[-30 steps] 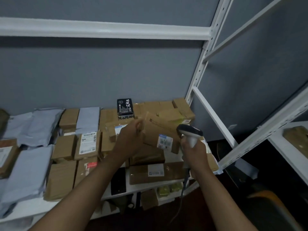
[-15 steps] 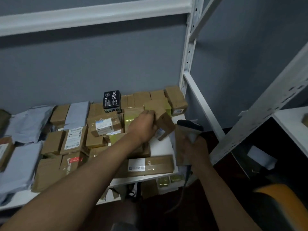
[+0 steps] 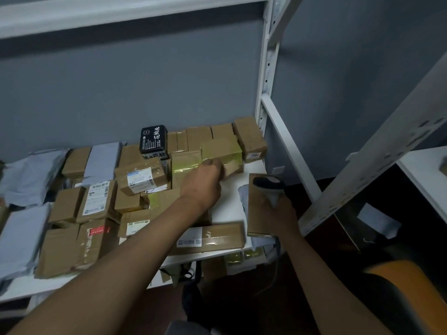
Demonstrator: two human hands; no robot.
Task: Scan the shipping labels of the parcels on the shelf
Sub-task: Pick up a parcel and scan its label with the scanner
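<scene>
Many brown cardboard parcels and grey mailers crowd the white shelf (image 3: pixel 232 206). My left hand (image 3: pixel 205 182) reaches to the back right, its fingers curled on a small brown parcel (image 3: pixel 233 166) that sits under a yellow-taped box (image 3: pixel 221 151). My right hand (image 3: pixel 284 213) grips a dark-headed barcode scanner (image 3: pixel 268 184) at the shelf's right end. A flat brown parcel (image 3: pixel 257 213) stands upright against that hand; whether the hand also holds it I cannot tell. Labels face up on a mid-shelf box (image 3: pixel 142 177) and on a long front box (image 3: pixel 212 238).
A black printed box (image 3: pixel 154 141) tops the back row. Grey mailers (image 3: pixel 21 238) lie at the left. A white upright post (image 3: pixel 266 68) and a slanted brace bound the shelf on the right. Another white shelf (image 3: pixel 425 170) stands further right, an orange object (image 3: pixel 411 286) below.
My left hand has carried the small parcel from in front of the scanner to the back right of the shelf. The right hand with the scanner has dropped lower.
</scene>
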